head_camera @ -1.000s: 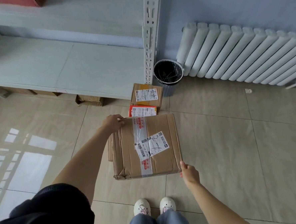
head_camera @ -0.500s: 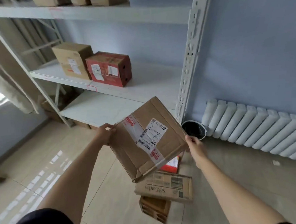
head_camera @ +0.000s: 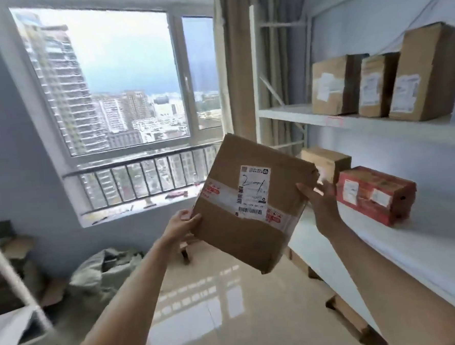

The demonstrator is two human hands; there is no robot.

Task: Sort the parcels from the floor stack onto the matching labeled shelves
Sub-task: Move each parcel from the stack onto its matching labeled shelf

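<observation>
We pinch the tilted parcel (head_camera: 252,200) by opposite edges, left hand (head_camera: 181,224) and right hand (head_camera: 320,202) fingers clamped; it could slip, or get misshelved if we misread the label (head_camera: 254,190).

Bright window (head_camera: 103,81), blue walls (head_camera: 7,159), glossy tiled floor (head_camera: 230,319)

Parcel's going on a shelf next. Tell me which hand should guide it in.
Probably the right hand: it grips the parcel edge nearest the shelf. The left hand holds the far edge.

Parcel (head_camera: 252,202) left of shelves (head_camera: 385,242)
</observation>
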